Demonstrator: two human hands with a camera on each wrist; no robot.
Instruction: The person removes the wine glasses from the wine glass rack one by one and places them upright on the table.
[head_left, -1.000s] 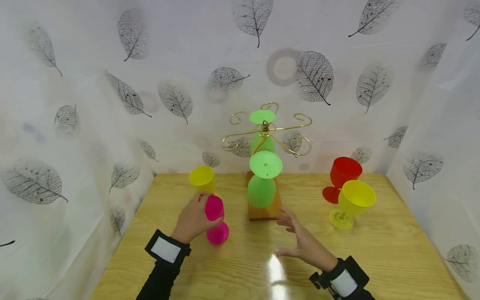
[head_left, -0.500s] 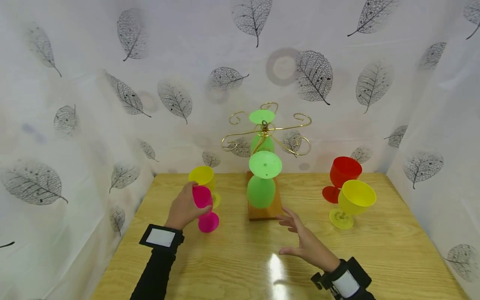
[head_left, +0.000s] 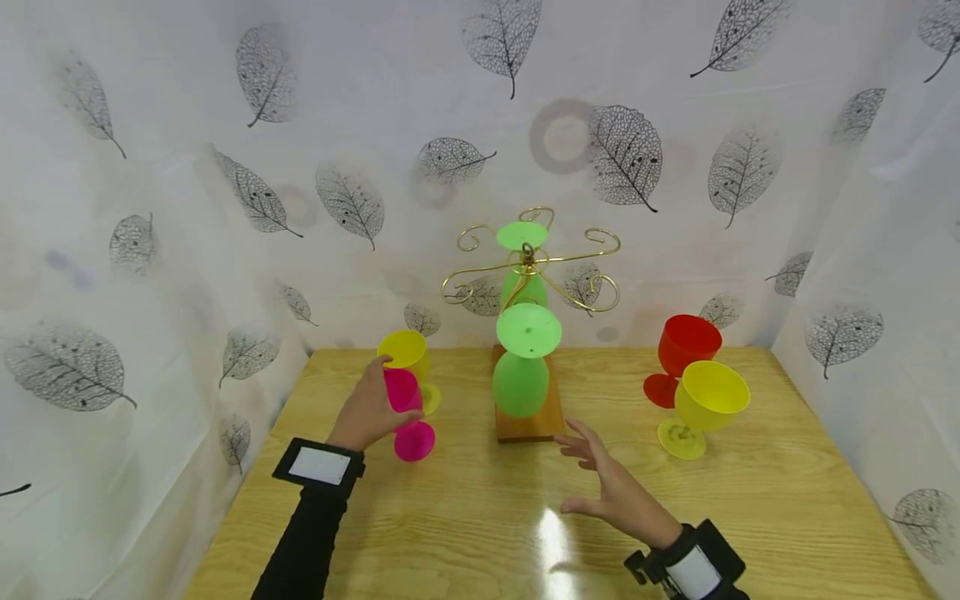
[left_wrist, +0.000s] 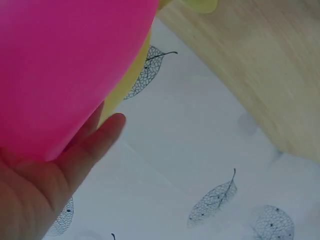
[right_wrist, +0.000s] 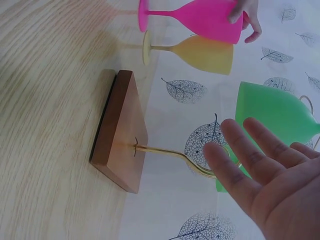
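Note:
In the head view a pink goblet [head_left: 416, 442] stands upright on the table at the left, just in front of a yellow goblet [head_left: 405, 350]. My left hand [head_left: 367, 410] is around the pink bowl, thumb and fingers spread and loosely beside its rim; the left wrist view has a fairly straight finger alongside the pink bowl [left_wrist: 75, 65]. My right hand [head_left: 618, 492] hovers over the table right of centre, fingers spread, holding nothing. Nearest to it is a gold wire stand with a wooden base [head_left: 528, 427], where green goblets [head_left: 521, 383] hang upside down.
At the right a red goblet [head_left: 688, 343] stands behind another yellow goblet [head_left: 712, 396]. Curled gold arms [head_left: 592, 258] reach out from the stand's top. A leaf-print curtain [head_left: 450, 75] hangs behind and beside the wooden table [head_left: 465, 533].
My left hand has carried the pink goblet left and back to beside the yellow one, and its fingers have loosened from the bowl. My right hand has barely moved.

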